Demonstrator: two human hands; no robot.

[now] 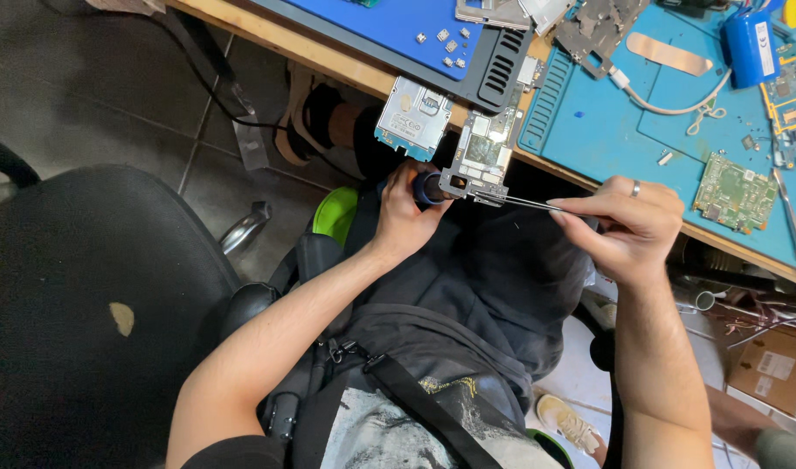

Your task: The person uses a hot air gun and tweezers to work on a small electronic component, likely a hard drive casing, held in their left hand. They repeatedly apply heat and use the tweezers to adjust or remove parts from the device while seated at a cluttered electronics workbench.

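left hand (pixel 404 211) grips a dark tool handle (pixel 430 188) bracing the circuit board (pixel 480 156) off the bench edge so the right hand (pixel 628 224), pinching tweezers (pixel 513 201), can pick at its near corner

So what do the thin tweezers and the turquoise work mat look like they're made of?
Thin tweezers in the right hand: probably steel, going by the bright silver shine and fine rigid tips. Turquoise work mat: likely silicone or rubber, matte with moulded ribs.
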